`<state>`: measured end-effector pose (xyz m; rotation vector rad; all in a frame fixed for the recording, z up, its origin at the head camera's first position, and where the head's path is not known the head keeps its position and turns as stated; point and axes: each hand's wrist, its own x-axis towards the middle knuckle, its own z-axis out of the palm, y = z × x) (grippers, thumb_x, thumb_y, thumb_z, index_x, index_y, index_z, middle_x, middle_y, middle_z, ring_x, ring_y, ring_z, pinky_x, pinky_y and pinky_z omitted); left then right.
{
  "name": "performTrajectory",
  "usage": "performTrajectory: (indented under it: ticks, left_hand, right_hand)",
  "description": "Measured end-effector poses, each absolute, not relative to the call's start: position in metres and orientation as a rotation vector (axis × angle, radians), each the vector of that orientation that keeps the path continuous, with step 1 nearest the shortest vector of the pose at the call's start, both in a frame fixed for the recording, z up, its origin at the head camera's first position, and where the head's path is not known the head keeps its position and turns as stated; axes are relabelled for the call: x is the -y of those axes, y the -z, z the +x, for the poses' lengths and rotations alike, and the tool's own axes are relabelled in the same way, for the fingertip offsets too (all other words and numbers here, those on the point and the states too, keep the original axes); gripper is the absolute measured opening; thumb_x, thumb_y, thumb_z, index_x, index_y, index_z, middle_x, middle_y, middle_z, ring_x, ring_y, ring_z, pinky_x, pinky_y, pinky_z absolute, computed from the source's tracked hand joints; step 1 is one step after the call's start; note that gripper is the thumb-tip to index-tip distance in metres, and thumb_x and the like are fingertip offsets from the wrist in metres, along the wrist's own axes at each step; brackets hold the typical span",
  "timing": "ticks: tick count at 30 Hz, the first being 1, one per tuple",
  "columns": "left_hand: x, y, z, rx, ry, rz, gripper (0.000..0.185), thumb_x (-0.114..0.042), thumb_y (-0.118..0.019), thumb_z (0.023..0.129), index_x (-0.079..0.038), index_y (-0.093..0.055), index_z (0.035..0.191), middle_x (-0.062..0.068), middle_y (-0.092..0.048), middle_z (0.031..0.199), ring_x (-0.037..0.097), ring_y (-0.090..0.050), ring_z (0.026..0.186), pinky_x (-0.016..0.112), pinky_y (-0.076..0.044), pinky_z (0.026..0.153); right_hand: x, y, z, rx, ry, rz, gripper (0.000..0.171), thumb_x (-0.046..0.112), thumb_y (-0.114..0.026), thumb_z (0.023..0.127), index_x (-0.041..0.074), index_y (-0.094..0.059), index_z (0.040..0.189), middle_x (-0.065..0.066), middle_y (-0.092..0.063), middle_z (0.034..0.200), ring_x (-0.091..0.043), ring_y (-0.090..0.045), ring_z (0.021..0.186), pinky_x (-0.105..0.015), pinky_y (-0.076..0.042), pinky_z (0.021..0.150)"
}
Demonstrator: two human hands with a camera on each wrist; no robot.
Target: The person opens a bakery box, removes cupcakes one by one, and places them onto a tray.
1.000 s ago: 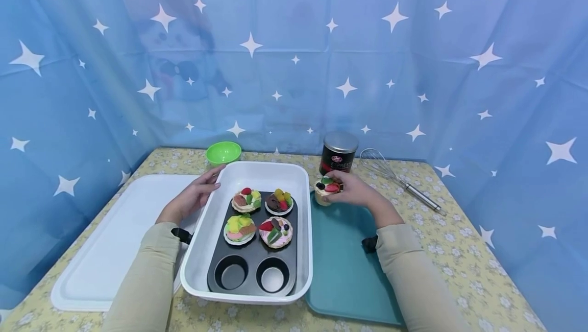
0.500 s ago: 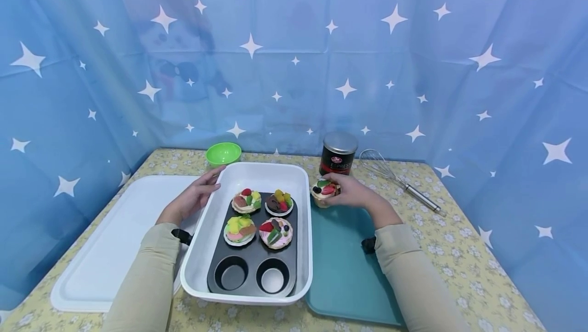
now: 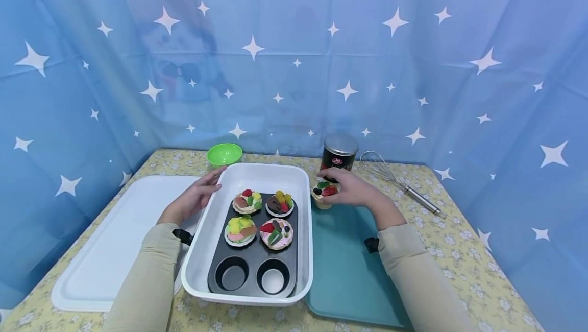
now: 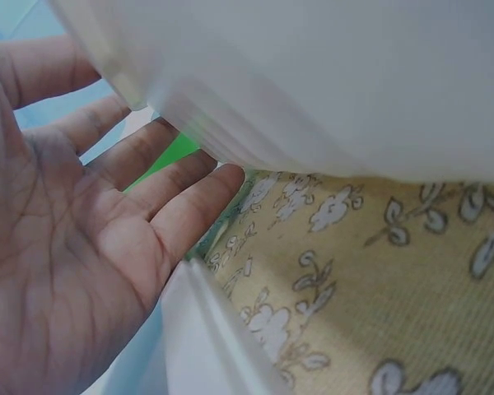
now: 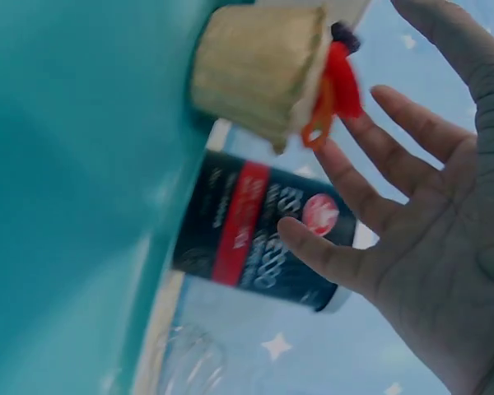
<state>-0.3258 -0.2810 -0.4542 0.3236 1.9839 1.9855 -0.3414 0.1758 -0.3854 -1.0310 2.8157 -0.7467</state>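
Note:
My right hand [image 3: 351, 189] is at a fruit-topped cupcake [image 3: 323, 192] at the far left corner of the teal tray [image 3: 349, 265]. In the right wrist view, the cupcake [image 5: 251, 70] stands with its base on the tray, and the spread fingers are close to its topping without wrapping round it. My left hand [image 3: 195, 196] rests against the left side of a deep white pan [image 3: 271, 176], fingers extended; the left wrist view shows the fingertips along the pan's outer wall [image 4: 313, 99]. Inside the pan lies a dark muffin tin [image 3: 252, 256] with several decorated cupcakes [image 3: 275, 232] and two bare cups at the near end.
Behind the teal tray stands a black espresso can [image 3: 339, 153] with a silver lid. A whisk [image 3: 420, 199] lies to its right. There is a green bowl [image 3: 224, 154] behind the pan and a flat white tray [image 3: 115, 245] to the left. A starry blue curtain surrounds the table.
My right hand has brought the cupcake slightly left and down onto the teal tray's corner, and its fingers have loosened from it. The left hand has stayed at the pan.

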Motion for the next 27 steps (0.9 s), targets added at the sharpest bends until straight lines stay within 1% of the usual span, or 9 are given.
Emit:
performTrajectory:
  ticks: [5, 8, 13, 16, 20, 23, 27]
  left_hand:
    - [0.281, 0.454, -0.325, -1.974, -1.993, 0.321, 0.066, -0.016, -0.048, 0.104, -0.027, -0.02, 0.162, 0.005, -0.015, 0.167, 0.035, -0.027, 0.149, 0.025, -0.05, 0.099]
    - [0.281, 0.454, -0.325, -1.968, -1.999, 0.321, 0.065, -0.015, -0.048, 0.104, -0.027, -0.02, 0.162, 0.006, -0.016, 0.167, 0.036, -0.029, 0.148, 0.026, -0.05, 0.099]
    - [0.281, 0.454, -0.326, -1.962, -2.001, 0.323, 0.066, -0.016, -0.048, 0.104, -0.027, -0.02, 0.162, 0.006, -0.017, 0.167, 0.036, -0.029, 0.147, 0.028, -0.051, 0.099]
    - [0.281, 0.454, -0.326, -1.966, -2.001, 0.317, 0.066, -0.016, -0.049, 0.104, -0.027, -0.02, 0.162, 0.006, -0.017, 0.167, 0.036, -0.029, 0.148, 0.027, -0.05, 0.099]
    - [0.281, 0.455, -0.327, -1.979, -1.992, 0.307, 0.066, -0.016, -0.049, 0.104, -0.028, -0.021, 0.162, 0.006, -0.017, 0.167, 0.036, -0.029, 0.148, 0.028, -0.049, 0.101]
    - [0.281, 0.455, -0.327, -1.99, -1.983, 0.297, 0.065, -0.017, -0.049, 0.104, -0.029, -0.021, 0.162, 0.006, -0.018, 0.166, 0.036, -0.03, 0.147, 0.029, -0.049, 0.101]
    - [0.282, 0.455, -0.327, -2.001, -1.974, 0.302, 0.065, -0.017, -0.049, 0.104, -0.028, -0.02, 0.162, 0.007, -0.018, 0.167, 0.036, -0.031, 0.147, 0.03, -0.049, 0.102]
  right_hand:
    - [-0.162, 0.373, -0.328, -2.782, 0.733, -1.075, 0.075, 0.048, -0.08, 0.084, 0.018, -0.052, 0.147, -0.005, -0.05, 0.148, -0.03, -0.043, 0.138, -0.056, -0.042, 0.107]
    - [-0.153, 0.368, -0.32, -2.737, 0.737, -1.157, 0.074, 0.049, -0.079, 0.085, 0.017, -0.051, 0.147, -0.002, -0.051, 0.147, -0.027, -0.042, 0.139, -0.054, -0.042, 0.108]
    - [-0.138, 0.365, -0.306, -2.664, 0.724, -1.302, 0.066, 0.047, -0.076, 0.089, 0.017, -0.055, 0.143, -0.001, -0.054, 0.145, -0.024, -0.048, 0.135, -0.049, -0.046, 0.105]
    - [-0.126, 0.365, -0.295, -2.568, 0.718, -1.382, 0.06, 0.045, -0.072, 0.092, 0.013, -0.058, 0.141, -0.003, -0.056, 0.141, -0.024, -0.052, 0.131, -0.049, -0.047, 0.104]
    - [-0.11, 0.368, -0.28, -2.419, 0.701, -1.433, 0.056, 0.043, -0.069, 0.095, 0.012, -0.058, 0.14, -0.002, -0.059, 0.137, -0.021, -0.056, 0.125, -0.046, -0.048, 0.103]
    - [-0.1, 0.373, -0.27, -2.366, 0.673, -1.442, 0.057, 0.044, -0.069, 0.095, 0.014, -0.057, 0.141, 0.001, -0.058, 0.137, -0.016, -0.058, 0.12, -0.041, -0.05, 0.1]
    - [-0.092, 0.383, -0.263, -2.383, 0.629, -1.447, 0.061, 0.045, -0.071, 0.093, 0.015, -0.053, 0.144, 0.001, -0.055, 0.139, -0.012, -0.055, 0.121, -0.036, -0.05, 0.1]
